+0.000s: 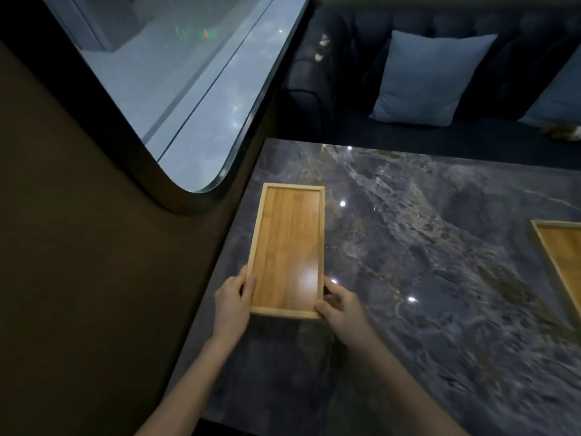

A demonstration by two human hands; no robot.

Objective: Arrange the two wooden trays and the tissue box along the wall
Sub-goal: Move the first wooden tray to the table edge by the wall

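A long wooden tray [287, 243] lies flat on the dark marble table [424, 262], close to the table's left edge beside the wall. My left hand [232, 298] grips the tray's near left corner. My right hand [341, 305] grips its near right corner. A second wooden tray [562, 262] lies at the right edge of the view, partly cut off. No tissue box is in view.
A brown wall [94, 247] with a rounded window [176, 89] runs along the table's left side. A dark sofa with a light blue cushion [427, 80] stands behind the table's far edge.
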